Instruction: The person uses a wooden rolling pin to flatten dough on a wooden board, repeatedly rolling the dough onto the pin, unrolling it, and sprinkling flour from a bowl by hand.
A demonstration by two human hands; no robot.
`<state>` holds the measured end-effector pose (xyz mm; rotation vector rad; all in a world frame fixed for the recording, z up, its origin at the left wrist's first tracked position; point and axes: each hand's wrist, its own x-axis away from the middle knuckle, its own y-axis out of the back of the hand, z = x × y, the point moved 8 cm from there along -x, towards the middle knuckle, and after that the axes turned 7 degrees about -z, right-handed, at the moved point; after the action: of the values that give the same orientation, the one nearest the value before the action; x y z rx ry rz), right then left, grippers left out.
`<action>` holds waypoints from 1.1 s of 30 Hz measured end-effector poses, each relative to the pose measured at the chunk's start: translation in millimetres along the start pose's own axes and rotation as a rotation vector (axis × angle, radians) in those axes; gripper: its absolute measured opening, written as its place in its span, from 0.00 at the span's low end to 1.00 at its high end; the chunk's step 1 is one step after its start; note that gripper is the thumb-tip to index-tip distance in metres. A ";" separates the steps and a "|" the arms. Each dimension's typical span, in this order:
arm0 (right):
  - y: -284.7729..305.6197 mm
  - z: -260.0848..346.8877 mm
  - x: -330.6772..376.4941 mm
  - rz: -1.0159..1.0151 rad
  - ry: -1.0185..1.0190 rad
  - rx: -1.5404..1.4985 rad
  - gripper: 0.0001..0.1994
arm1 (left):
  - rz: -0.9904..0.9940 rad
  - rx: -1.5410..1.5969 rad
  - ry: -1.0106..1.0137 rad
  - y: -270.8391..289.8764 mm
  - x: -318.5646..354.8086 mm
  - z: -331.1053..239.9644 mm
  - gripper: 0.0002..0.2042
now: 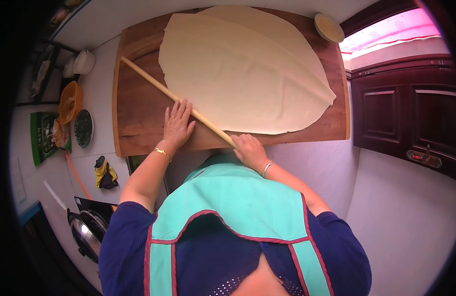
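Observation:
A large, thin sheet of pale dough (243, 69) covers most of the wooden board (139, 106), with a few soft ridges toward its right side. A long, slim wooden rolling pin (149, 80) lies slantwise along the dough's near left edge. My left hand (177, 126) rests on the middle of the pin, palm down with its fingers stretched out. At the near end of the pin, by the board's front edge, my right hand (251, 150) is closed around it. That hand hides the pin's tip.
A shallow pale bowl (329, 27) sits at the board's far right corner. On the left are an orange basket (70, 102), a dark round dish (84, 128), a yellow-and-black cloth item (105, 173) and a pan (85, 234). A dark red door (405, 111) stands at the right.

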<state>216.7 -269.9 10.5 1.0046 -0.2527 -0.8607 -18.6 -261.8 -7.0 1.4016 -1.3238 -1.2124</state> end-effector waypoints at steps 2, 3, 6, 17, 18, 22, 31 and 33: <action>-6.1 -11.6 1.5 0.057 -0.094 -0.041 0.20 | -0.063 -0.022 0.052 5.5 7.9 1.7 0.27; -2.9 -18.1 1.7 0.053 -0.093 -0.042 0.20 | -0.138 0.022 0.034 8.1 5.0 -5.3 0.25; 34.8 -37.3 -3.5 -0.034 -0.078 -0.071 0.16 | -0.167 0.069 -0.045 14.8 -18.4 -45.8 0.23; 177.4 -221.9 14.4 -0.133 0.076 0.155 0.16 | -0.177 0.227 -0.233 -18.9 -120.1 -198.8 0.14; 179.0 -232.6 16.3 -0.131 0.074 0.143 0.16 | -0.175 0.229 -0.225 -23.4 -121.3 -209.0 0.14; 168.7 -242.3 25.0 -0.119 0.091 0.167 0.16 | -0.151 0.258 -0.182 -35.6 -112.5 -224.0 0.14; 117.8 -164.8 -7.3 -0.185 0.135 0.064 0.15 | -0.074 0.279 -0.250 -13.9 -47.9 -210.6 0.09; 109.3 -142.4 -11.3 -0.154 0.197 0.040 0.14 | -0.066 0.215 -0.330 -16.7 -51.1 -205.8 0.09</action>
<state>344.3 -144.1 25.4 1.1491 -0.0251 -0.8907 187.9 -218.2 19.1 1.4456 -1.6872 -1.4249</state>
